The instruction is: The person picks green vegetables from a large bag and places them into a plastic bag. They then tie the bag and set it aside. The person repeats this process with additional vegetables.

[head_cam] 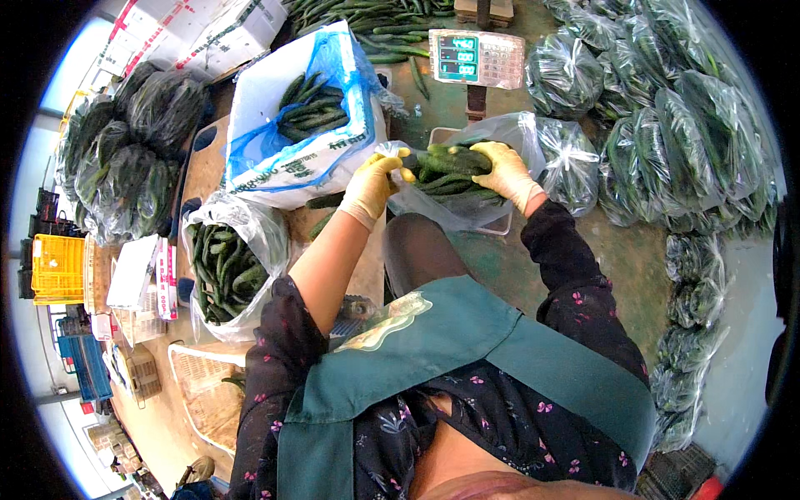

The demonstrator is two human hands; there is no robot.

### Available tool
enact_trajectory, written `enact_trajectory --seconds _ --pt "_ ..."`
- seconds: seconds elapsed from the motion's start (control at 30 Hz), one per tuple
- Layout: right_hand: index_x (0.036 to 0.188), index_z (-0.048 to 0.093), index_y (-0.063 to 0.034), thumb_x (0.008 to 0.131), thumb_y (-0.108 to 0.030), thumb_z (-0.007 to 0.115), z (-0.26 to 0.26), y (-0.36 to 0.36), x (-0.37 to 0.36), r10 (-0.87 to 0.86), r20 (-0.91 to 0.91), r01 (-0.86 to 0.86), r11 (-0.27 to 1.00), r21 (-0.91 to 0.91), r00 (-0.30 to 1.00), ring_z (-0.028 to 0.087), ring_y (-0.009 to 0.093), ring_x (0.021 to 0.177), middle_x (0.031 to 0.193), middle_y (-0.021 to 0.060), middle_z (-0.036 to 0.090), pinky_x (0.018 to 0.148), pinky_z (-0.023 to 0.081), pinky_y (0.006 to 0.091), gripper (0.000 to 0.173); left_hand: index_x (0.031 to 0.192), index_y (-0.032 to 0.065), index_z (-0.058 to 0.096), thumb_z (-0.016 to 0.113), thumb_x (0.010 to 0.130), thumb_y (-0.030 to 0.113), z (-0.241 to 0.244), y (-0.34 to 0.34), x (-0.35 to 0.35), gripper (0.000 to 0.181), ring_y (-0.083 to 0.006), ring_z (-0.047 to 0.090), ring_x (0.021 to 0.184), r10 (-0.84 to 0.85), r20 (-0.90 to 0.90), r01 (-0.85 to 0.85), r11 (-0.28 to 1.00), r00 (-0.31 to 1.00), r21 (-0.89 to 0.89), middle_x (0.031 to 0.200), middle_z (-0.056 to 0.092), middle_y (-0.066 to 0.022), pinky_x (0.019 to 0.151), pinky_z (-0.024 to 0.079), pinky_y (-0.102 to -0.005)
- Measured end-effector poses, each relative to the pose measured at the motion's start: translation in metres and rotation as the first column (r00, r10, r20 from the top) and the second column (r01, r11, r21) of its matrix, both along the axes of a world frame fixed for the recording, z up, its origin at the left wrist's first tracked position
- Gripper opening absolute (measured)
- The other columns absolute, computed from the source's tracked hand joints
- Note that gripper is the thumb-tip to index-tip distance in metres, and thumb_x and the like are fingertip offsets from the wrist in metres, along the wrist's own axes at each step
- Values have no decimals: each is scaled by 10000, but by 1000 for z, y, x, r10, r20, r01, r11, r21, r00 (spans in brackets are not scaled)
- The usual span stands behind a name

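Observation:
A clear plastic bag [431, 212] holding several cucumbers [453, 164] rests on the platform of a digital scale [500, 231], directly before me. My left hand [375, 181], in a pale yellow glove, pinches the bag's left rim. With the fingers of my right hand [503, 172], gloved alike, I grip the right end of a cucumber at the top of the pile. The scale's lit display [477, 57] stands on a post behind the bag. Left of it, a white foam box [257, 112] with a blue plastic liner [361, 81] contains more cucumbers [312, 112].
An open bag of cucumbers [228, 269] stands at my left, near a plastic basket [181, 387]. Tied cucumber bags [687, 150] are piled at right, with others [131, 150] at far left. Loose cucumbers [375, 25] lie at the back. A yellow crate [57, 269] sits far left.

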State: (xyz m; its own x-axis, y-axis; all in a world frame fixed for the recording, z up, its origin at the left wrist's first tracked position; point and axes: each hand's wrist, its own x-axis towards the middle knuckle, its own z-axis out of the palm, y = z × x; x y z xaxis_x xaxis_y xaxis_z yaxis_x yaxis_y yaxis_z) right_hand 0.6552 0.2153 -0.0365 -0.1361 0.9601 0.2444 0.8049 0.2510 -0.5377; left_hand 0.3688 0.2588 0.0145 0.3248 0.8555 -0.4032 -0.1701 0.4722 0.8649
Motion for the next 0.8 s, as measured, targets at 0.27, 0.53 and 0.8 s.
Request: enact_trajectory --seconds 0.27,0.53,0.8 --pt "1115 687 -135 698 -113 720 -32 77 -43 332 505 -88 890 -448 797 671 319 1059 1052 111 720 849 529 450 419 1331 109 542 536 958 190 2 -13 0 381 -192 548 667 -117 346 132 991 931 -19 727 545 -28 783 481 -395" --pt "1219 653 -137 754 -234 721 -34 124 -18 38 509 141 940 -310 860 598 314 1183 1222 129 652 938 499 480 480 1355 176 535 565 965 242 -3 -15 -14 397 -187 557 699 -91 409 147 983 908 -108 745 568 1 789 468 -393" --pt "1170 683 -132 792 -252 673 -43 91 23 -30 330 146 931 -334 944 630 321 1128 1193 130 671 933 505 453 397 1350 139 520 569 969 235 3 -15 -4 396 -260 613 759 27 396 41 986 918 -164 911 658 -138 800 495 -412"
